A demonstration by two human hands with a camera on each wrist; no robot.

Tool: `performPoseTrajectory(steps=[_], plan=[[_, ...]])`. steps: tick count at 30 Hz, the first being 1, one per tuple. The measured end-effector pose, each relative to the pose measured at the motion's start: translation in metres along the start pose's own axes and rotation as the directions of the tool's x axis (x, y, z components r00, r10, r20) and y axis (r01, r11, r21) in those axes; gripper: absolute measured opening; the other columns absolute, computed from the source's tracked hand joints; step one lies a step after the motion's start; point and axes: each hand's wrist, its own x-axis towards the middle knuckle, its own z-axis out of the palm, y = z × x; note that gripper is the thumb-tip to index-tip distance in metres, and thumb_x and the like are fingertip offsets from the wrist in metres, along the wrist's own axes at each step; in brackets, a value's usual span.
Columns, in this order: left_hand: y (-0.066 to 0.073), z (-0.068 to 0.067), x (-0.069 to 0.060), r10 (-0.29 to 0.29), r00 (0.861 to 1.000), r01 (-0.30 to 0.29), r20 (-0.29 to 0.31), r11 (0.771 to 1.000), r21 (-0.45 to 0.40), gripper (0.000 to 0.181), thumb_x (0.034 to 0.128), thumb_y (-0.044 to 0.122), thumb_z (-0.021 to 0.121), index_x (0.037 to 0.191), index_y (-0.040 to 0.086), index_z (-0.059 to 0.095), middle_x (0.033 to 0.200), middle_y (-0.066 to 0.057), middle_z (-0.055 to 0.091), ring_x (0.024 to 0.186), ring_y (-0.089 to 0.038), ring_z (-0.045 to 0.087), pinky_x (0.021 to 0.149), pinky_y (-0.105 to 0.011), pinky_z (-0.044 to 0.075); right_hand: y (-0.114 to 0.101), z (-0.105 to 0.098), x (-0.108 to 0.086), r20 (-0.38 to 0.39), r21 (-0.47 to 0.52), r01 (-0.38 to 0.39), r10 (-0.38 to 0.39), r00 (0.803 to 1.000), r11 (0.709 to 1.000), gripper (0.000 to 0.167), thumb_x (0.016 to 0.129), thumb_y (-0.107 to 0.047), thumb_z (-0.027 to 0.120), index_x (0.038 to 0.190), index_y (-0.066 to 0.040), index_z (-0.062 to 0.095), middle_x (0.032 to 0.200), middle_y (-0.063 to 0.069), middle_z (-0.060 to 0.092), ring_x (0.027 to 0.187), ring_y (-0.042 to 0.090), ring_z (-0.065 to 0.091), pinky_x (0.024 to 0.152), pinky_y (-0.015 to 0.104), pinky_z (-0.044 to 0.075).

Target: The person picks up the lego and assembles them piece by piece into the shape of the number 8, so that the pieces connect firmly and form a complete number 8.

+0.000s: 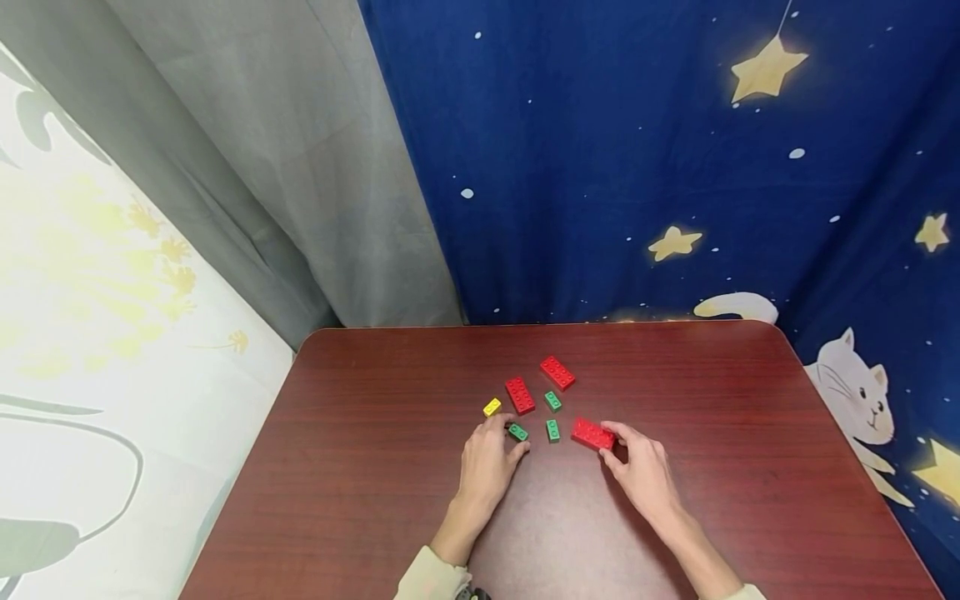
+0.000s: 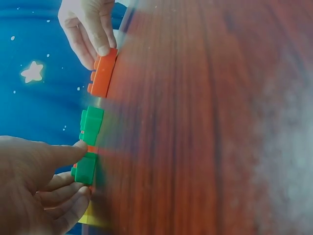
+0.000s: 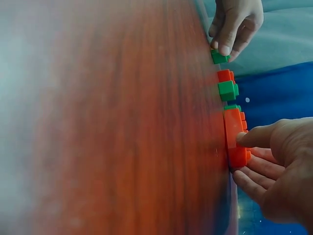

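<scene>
My left hand (image 1: 486, 462) curls its thumb and fingers around a small green brick (image 1: 518, 432) on the table. In the left wrist view that green brick (image 2: 85, 169) lies between thumb and fingertips. My right hand (image 1: 643, 472) pinches the near right end of a larger red brick (image 1: 592, 434), studs up. The right wrist view shows the thumb on the side of this red brick (image 3: 234, 134). Two other small green bricks, one nearer (image 1: 552, 431) and one farther (image 1: 552, 402), lie between the hands. A small yellow brick (image 1: 492, 407) lies just beyond the left fingers.
Two more red bricks, one left (image 1: 520, 395) and one farther back (image 1: 557, 372), lie beyond the hands. All rest on a dark reddish wooden table (image 1: 360, 467). Behind its far edge hang a grey curtain (image 1: 300, 167) and a blue star-patterned curtain (image 1: 570, 167).
</scene>
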Motion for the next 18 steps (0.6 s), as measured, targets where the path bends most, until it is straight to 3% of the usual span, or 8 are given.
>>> performPoseTrajectory(steps=[11,18], plan=[[0.001,0.0,0.0,0.015,0.999,-0.015,-0.03,1.0,0.008,0.038,0.0809,0.017,0.095,0.112,0.007,0.075,0.097,-0.005,0.074,0.087,-0.024,0.07,0.073,-0.045,0.059,-0.005,-0.007,-0.01,0.039,-0.011,0.04,-0.04,0.998,0.999,0.045,0.08,0.003,0.09,0.122,-0.006,0.077,0.115,0.015,0.078,0.106,0.036,0.075,0.086,0.054,0.06],[0.002,-0.005,-0.001,0.007,1.0,-0.007,-0.001,1.0,0.001,0.038,0.0837,0.015,0.093,0.116,0.007,0.076,0.102,-0.006,0.075,0.091,-0.022,0.072,0.077,-0.045,0.06,-0.016,-0.008,-0.015,0.062,0.002,0.08,-0.08,0.995,0.997,0.046,0.079,0.004,0.091,0.121,-0.008,0.078,0.114,0.011,0.079,0.106,0.034,0.075,0.088,0.053,0.06]])
